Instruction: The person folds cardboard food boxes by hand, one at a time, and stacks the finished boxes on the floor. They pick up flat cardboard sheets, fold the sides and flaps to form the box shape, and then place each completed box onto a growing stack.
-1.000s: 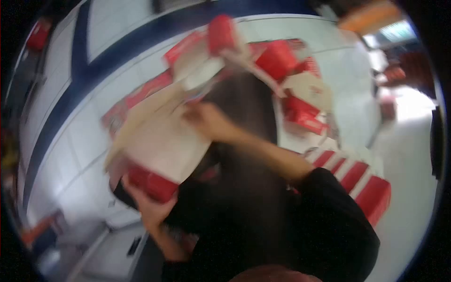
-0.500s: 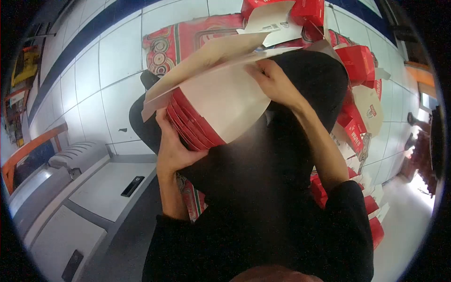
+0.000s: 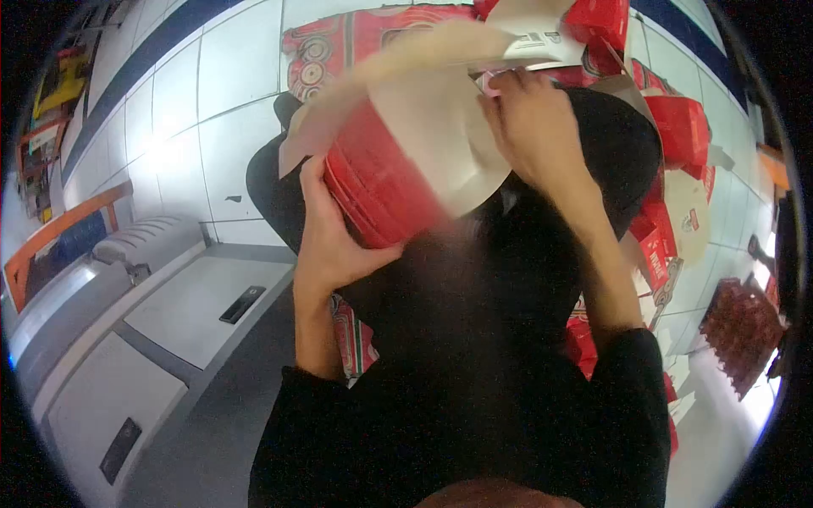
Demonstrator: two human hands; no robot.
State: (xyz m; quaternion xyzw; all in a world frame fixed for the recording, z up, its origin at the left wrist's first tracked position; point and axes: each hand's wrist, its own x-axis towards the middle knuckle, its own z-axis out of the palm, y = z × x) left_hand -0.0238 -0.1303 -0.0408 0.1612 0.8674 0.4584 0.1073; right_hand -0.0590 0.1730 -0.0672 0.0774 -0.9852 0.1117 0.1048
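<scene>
Left hand (image 3: 326,245) grips red-and-white cartons (image 3: 385,182) — right's contact seems blurred.

The stack of red cartons (image 3: 381,178) has moved right and slightly up since half a second ago, and its red side now faces the view more broadly, where the layered edges stood out distinctly before. The left hand (image 3: 334,245) has risen with it from the lower left of the frame, where it was a second ago. The right hand (image 3: 538,127) has gone from the pale flap (image 3: 432,127) to upper right of centre, by its far right edge. The brown textured item (image 3: 741,330) now shows more fully at the right of the frame
</scene>
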